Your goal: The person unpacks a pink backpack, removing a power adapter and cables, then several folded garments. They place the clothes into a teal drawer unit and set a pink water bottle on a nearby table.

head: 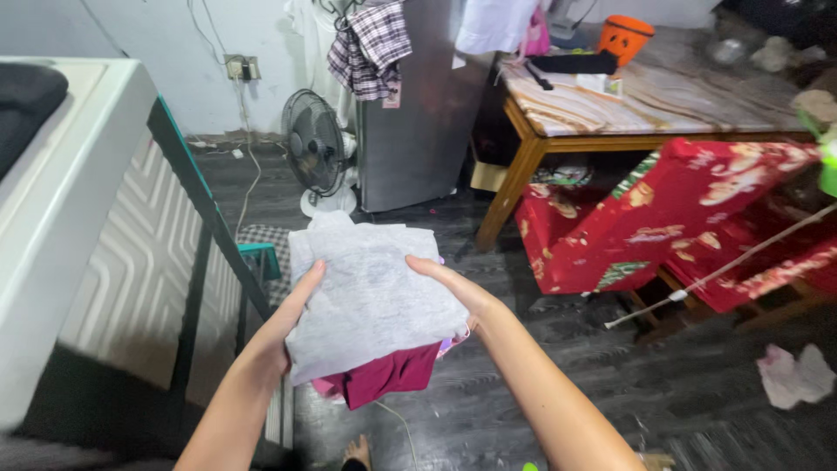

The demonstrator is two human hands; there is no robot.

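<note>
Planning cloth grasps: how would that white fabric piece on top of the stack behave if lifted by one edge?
The white fabric piece is probably floppy: it drapes over the maroon garment beneath. Likely light, since both hands, left hand and right hand, support the stack with flat palms.

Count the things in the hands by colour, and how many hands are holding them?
White cloth: 1
Dark red cloth: 1
Hands, left and right: 2
Total: 4
</note>
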